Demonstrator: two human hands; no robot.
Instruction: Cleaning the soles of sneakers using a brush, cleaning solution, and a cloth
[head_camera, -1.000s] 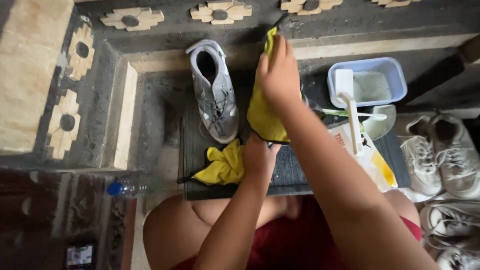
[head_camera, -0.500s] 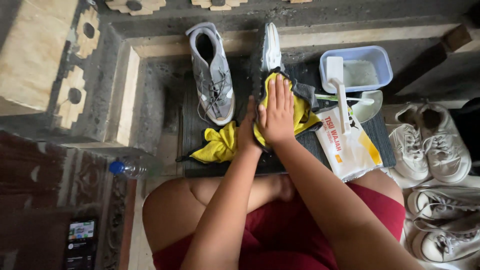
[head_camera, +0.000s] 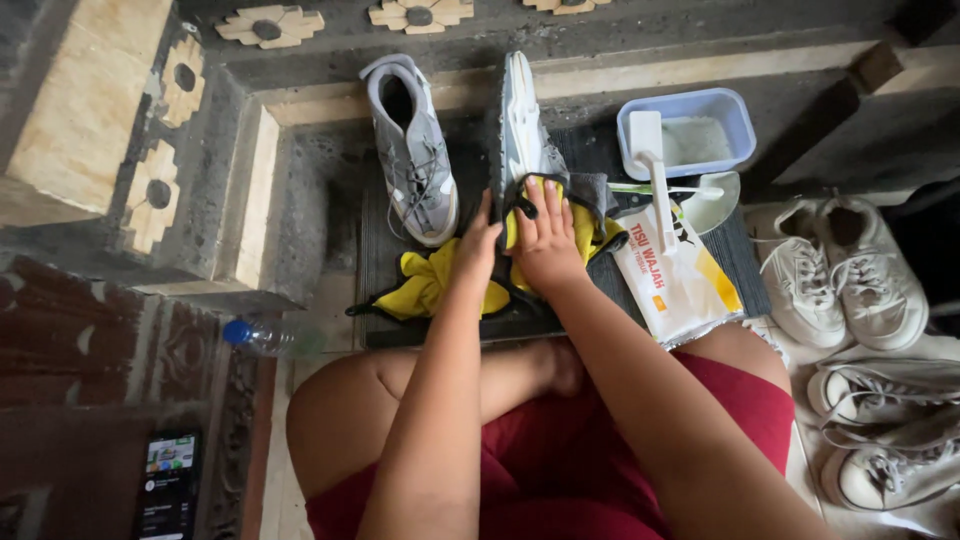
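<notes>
While both hands (head_camera: 520, 245) press a yellow cloth (head_camera: 580, 228), a sneaker (head_camera: 522, 130) stands tipped.

A second grey sneaker (head_camera: 412, 150) stands upright on the dark mat (head_camera: 372, 290), to the left. A pale blue plastic tub (head_camera: 686, 130) holding liquid sits at the upper right, with a white-handled brush (head_camera: 652, 160) resting across its rim. Below it lies a white and yellow tissue packet (head_camera: 676, 282). White sneakers (head_camera: 838, 280) crowd the right edge. A clear bottle with a blue cap (head_camera: 268, 335) lies on the floor at left, and a phone (head_camera: 168, 482) with a lit screen lies near the bottom left corner.
</notes>
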